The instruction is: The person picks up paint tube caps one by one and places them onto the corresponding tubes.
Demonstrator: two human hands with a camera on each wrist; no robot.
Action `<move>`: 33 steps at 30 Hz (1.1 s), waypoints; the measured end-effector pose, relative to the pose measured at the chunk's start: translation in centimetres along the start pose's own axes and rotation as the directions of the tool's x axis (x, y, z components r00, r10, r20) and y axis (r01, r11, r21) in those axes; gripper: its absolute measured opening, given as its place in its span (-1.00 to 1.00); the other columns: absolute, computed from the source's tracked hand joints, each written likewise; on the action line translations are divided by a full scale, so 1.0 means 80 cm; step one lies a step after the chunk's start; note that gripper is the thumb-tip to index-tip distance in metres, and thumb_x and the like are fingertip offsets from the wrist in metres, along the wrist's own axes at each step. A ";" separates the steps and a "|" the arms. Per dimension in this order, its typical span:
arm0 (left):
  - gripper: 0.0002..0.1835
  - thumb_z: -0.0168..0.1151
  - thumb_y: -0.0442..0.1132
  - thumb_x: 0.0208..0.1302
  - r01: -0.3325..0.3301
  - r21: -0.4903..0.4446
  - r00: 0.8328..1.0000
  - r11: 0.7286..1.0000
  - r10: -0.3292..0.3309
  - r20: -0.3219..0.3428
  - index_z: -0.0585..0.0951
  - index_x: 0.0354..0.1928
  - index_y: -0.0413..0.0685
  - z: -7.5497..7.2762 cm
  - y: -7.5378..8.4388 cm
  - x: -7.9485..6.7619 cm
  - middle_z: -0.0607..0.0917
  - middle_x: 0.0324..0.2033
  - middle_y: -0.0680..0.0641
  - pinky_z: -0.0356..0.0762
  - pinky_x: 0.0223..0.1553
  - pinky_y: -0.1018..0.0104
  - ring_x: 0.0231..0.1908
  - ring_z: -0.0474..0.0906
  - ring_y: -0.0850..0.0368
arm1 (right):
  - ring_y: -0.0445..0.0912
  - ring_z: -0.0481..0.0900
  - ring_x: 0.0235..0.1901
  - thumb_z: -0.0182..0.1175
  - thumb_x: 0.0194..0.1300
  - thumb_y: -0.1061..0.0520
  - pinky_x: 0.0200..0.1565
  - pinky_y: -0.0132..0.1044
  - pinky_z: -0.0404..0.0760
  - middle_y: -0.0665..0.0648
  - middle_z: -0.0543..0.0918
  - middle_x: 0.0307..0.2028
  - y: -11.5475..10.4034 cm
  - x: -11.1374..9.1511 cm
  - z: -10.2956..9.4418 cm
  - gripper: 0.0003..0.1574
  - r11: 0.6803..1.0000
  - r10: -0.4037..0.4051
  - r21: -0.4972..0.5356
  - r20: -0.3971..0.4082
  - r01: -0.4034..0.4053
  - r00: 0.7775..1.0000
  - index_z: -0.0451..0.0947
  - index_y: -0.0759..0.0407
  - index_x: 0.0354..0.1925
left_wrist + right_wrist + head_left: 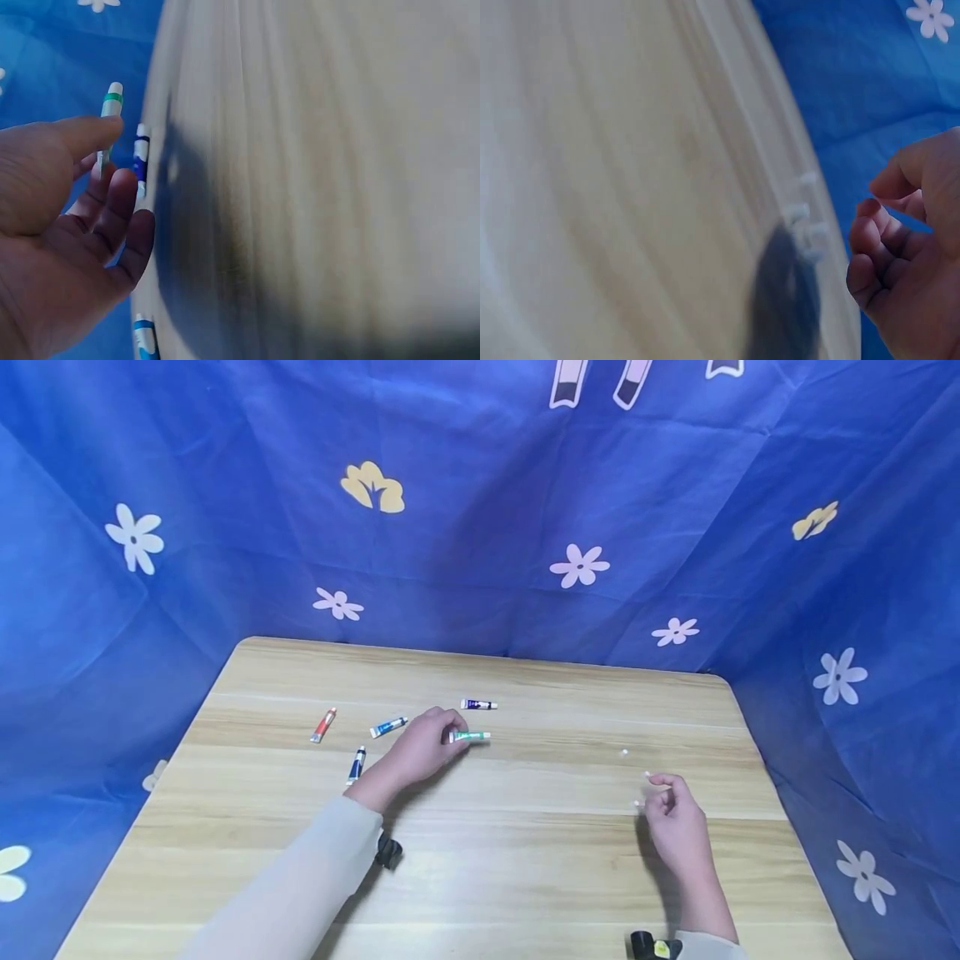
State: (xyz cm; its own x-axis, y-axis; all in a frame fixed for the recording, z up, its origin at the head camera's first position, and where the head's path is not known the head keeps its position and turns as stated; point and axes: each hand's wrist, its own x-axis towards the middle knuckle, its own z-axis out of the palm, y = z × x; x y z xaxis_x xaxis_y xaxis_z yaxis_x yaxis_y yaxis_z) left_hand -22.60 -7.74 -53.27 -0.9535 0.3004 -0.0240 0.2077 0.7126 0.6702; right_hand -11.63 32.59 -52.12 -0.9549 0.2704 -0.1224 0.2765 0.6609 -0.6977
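My left hand (427, 745) pinches a green-banded paint tube (471, 737) between thumb and fingers. In the left wrist view, the tube's white end (114, 90) sticks up past the thumb. Just beyond that hand lies a purple paint tube (478, 704). Over the table's right side, my right hand (678, 827) hovers with loosely bent fingers and nothing visible in its grasp. Small white pieces, probably caps, lie near it: one (625, 752) farther back, another (637, 803) beside the thumb. The right wrist view shows white pieces (817, 230) on the wood, apart from the fingers.
Left of my left hand lie a red paint tube (324, 725), a light blue one (389, 727) and a dark blue one (357, 764). A light wood table (525, 860) carries everything. Blue flowered cloth (480, 527) hangs behind and at both sides.
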 end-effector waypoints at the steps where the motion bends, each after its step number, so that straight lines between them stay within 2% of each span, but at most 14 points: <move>1: -0.82 0.46 -0.16 0.43 0.004 0.001 1.000 1.000 -0.004 0.002 0.72 -0.04 -0.02 0.001 -0.003 0.005 0.65 -0.26 -0.03 0.54 -0.17 0.24 -0.28 0.50 0.13 | -0.18 0.48 -0.41 0.12 0.47 0.27 -0.32 -0.33 0.49 0.09 0.58 -0.27 0.004 0.001 0.000 -0.52 1.000 0.011 -0.013 0.001 -0.011 1.000 0.48 0.16 0.32; 7: -0.81 0.45 -0.14 0.44 0.013 -0.003 1.000 1.000 -0.013 0.010 0.72 -0.03 -0.03 0.007 -0.009 0.034 0.67 -0.25 -0.05 0.56 -0.09 0.15 -0.24 0.53 0.10 | -0.13 0.47 -0.44 0.11 0.42 0.24 -0.37 -0.28 0.45 0.09 0.57 -0.29 0.024 0.004 0.000 -0.40 0.995 0.067 -0.080 0.018 -0.066 0.998 0.41 0.24 0.39; 12: -0.82 0.46 -0.13 0.44 0.037 0.013 0.999 0.999 -0.037 0.015 0.73 -0.04 -0.02 0.009 -0.003 0.046 0.69 -0.20 -0.08 0.59 -0.02 0.07 -0.20 0.55 0.05 | -0.13 0.49 -0.46 0.14 0.41 0.21 -0.39 -0.29 0.46 0.10 0.60 -0.30 0.034 0.007 0.003 -0.36 0.990 0.081 -0.116 0.032 -0.077 0.996 0.37 0.30 0.42; 17: -0.85 0.47 -0.14 0.44 0.089 0.055 0.996 0.995 -0.089 0.003 0.75 -0.05 0.03 0.011 0.002 0.053 0.66 -0.16 -0.09 0.56 -0.06 0.11 -0.16 0.53 0.04 | -0.09 0.54 -0.42 0.20 0.52 0.11 -0.32 -0.26 0.50 0.16 0.67 -0.25 0.036 0.009 0.006 -0.42 0.989 0.076 -0.128 0.032 -0.072 0.997 0.42 0.33 0.38; 23: -0.81 0.48 -0.11 0.42 0.138 0.084 0.990 0.987 -0.137 -0.025 0.79 -0.01 0.06 0.013 0.009 0.055 0.70 -0.03 -0.12 0.65 0.03 0.01 -0.05 0.63 -0.02 | -0.08 0.51 -0.46 0.21 0.56 0.08 -0.36 -0.29 0.47 0.14 0.66 -0.31 0.040 0.011 0.014 -0.58 0.985 0.065 -0.156 -0.024 -0.068 0.998 0.57 0.27 0.25; 27: -0.79 0.49 -0.11 0.42 0.150 0.088 0.989 0.985 -0.148 -0.030 0.81 0.01 0.06 0.014 0.012 0.056 0.73 -0.01 -0.12 0.67 0.07 -0.03 0.01 0.66 -0.05 | -0.08 0.52 -0.45 0.20 0.59 0.07 -0.36 -0.28 0.46 0.14 0.67 -0.31 0.041 0.013 0.017 -0.62 0.984 0.070 -0.162 -0.030 -0.073 0.997 0.61 0.24 0.21; 33: -0.74 0.51 -0.13 0.38 0.138 0.081 0.990 0.987 -0.135 -0.037 0.79 0.06 0.05 0.017 0.007 0.056 0.71 -0.03 -0.13 0.66 0.05 0.00 -0.04 0.64 -0.03 | -0.07 0.50 -0.45 0.19 0.60 0.05 -0.37 -0.27 0.46 0.13 0.64 -0.31 0.042 0.014 0.019 -0.64 0.984 0.088 -0.150 -0.041 -0.094 0.995 0.62 0.21 0.20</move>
State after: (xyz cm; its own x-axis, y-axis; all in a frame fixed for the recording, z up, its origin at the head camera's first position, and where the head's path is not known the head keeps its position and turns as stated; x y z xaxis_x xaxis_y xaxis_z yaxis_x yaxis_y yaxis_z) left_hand -26.49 -5.10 -53.99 -0.9802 0.1778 -0.0870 0.0913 0.7961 0.5983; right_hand -11.96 34.05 -55.66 -0.9216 0.3561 -0.1546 0.3776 0.7299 -0.5697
